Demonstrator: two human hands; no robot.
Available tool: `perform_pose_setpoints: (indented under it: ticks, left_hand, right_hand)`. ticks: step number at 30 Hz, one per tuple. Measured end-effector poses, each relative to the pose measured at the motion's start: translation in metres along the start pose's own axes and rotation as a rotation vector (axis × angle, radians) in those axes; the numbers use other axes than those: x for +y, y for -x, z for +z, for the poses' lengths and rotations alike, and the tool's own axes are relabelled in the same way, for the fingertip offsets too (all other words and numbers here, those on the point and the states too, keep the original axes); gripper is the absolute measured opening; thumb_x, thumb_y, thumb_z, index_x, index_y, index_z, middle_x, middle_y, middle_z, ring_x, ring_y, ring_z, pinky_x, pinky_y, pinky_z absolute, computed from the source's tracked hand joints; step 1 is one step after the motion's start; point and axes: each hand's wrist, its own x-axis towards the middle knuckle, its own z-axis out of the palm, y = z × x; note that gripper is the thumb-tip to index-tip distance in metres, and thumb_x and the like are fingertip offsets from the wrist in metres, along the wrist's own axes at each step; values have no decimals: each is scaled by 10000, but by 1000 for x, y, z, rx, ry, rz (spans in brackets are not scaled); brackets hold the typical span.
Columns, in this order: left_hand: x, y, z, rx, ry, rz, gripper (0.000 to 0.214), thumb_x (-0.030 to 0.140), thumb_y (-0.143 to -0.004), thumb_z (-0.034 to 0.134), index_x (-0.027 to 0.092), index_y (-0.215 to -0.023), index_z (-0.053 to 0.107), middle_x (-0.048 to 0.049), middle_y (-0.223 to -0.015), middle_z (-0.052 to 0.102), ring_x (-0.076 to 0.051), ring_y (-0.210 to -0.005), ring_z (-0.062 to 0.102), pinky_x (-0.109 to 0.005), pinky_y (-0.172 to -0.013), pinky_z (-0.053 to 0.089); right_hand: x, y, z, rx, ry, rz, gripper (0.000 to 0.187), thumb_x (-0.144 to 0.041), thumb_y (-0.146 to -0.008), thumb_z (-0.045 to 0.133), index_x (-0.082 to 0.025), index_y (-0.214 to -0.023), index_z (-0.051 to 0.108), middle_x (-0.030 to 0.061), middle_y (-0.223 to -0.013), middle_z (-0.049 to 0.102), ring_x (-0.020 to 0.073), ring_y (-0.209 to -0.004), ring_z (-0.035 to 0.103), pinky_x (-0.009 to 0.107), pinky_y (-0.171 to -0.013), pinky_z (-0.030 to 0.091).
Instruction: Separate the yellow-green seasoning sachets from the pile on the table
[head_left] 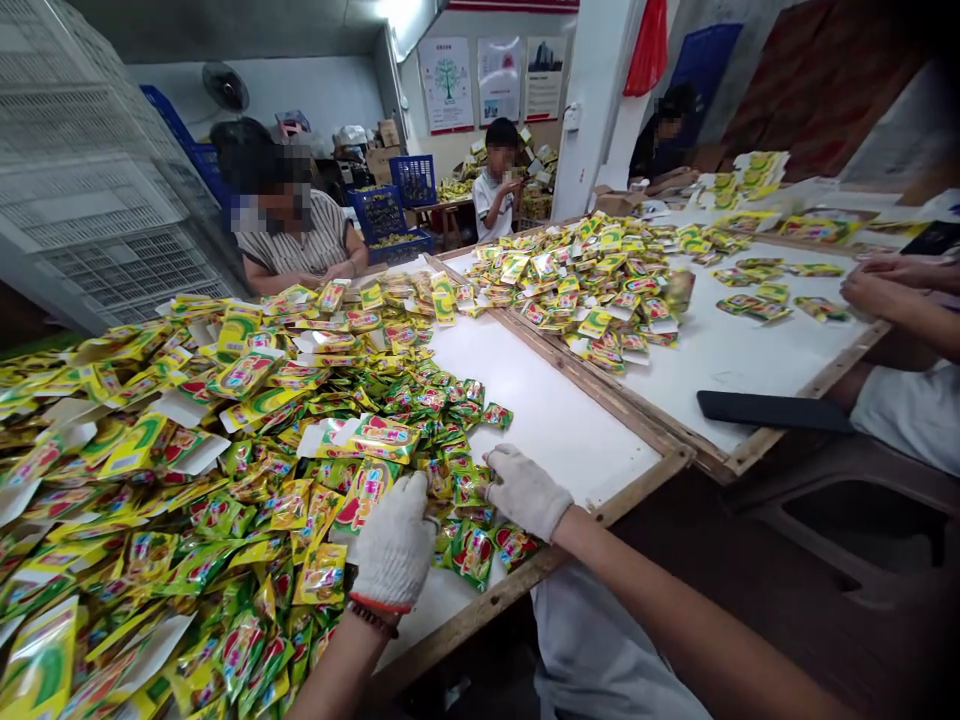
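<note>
Both my hands wear white knit gloves. My left hand (395, 545) rests palm down on the near edge of a big heap of small green and yellow sachets (225, 470), fingers curled onto a few of them. My right hand (525, 490) lies just to its right, its fingers closed over green sachets (469, 490) at the heap's edge. Larger yellow paper packets (247, 375) lie mixed on top of the heap. All of it sits on a white board table with a wooden rim (645, 480).
A second white table (750, 350) to the right carries another sachet pile (592, 280) and a dark flat bar (772, 410). A co-worker's arms (892, 295) reach in at right. A seated person (289, 235) faces me across the heap; others work further back. White crates (90, 180) stand at left.
</note>
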Motion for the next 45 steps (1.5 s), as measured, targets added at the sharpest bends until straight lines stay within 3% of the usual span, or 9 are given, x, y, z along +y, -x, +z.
perform_pose_setpoints:
  ticks: [7,12,16,20,28,32,36,41,45]
  left_hand:
    - [-15,25,-12,47,579,-236,357,514,-770,430,165,-820,483,21,-762,559,-10,-675,466,-120,-648,367]
    - [-15,25,-4,-185,1010,-324,404,536,-712,514,171,-875,451,76,-592,445,29,-498,371,-94,-513,333]
    - [-5,30,-9,-314,1107,-303,459,568,-709,495,171,-937,476,82,-540,402,20,-444,363,-100,-443,289]
    - [2,39,-9,-256,1215,-310,414,523,-706,531,152,-879,467,54,-616,492,1,-520,478,-118,-514,414]
    - [12,45,10,-163,1578,-429,438,431,-649,643,181,-903,389,80,-639,480,12,-553,493,-120,-557,462]
    - [20,51,17,-126,1627,-448,462,407,-634,668,183,-903,366,66,-668,526,-8,-605,542,-139,-620,484]
    - [18,55,20,-90,1364,-375,405,466,-679,609,177,-882,410,31,-750,576,-28,-687,571,-158,-673,494]
    - [-26,33,-5,168,387,-8,279,369,-815,413,195,-935,595,-50,-948,636,-81,-881,588,-248,-847,506]
    - [-75,-1,-32,339,-387,400,496,198,-801,420,403,-1252,443,-68,-1319,492,-234,-1201,514,-480,-983,453]
  right_hand:
    - [0,10,2,88,-70,-28,185,-268,-721,567,-153,-865,548,12,-951,572,61,-817,489,182,-768,383]
    - [-10,29,-10,-110,-443,15,360,-362,-692,616,-150,-981,586,-3,-915,606,46,-786,505,143,-709,416]
    - [-27,36,-13,-228,-303,-4,330,-352,-676,635,-149,-937,639,-28,-725,566,8,-629,407,115,-582,324]
    - [-32,37,-9,-219,-233,-23,315,-350,-687,624,-142,-922,647,-22,-698,561,2,-610,383,114,-575,315]
    - [-22,43,19,-210,-597,207,462,-499,-685,610,-148,-976,532,-21,-658,577,35,-457,482,145,-435,374]
    - [-27,51,26,-93,-624,178,463,-447,-694,621,-153,-1034,508,33,-892,636,68,-669,590,171,-586,502]
    - [-35,54,24,-106,-621,100,539,-366,-689,641,-155,-1164,494,77,-1154,593,117,-978,598,224,-864,528]
    - [-33,47,15,-133,-661,101,442,-355,-742,579,-159,-1137,561,60,-1137,618,120,-961,604,254,-882,537]
    - [-23,45,6,-104,-704,80,443,-353,-747,586,-173,-1151,570,45,-1112,629,94,-914,606,219,-840,548]
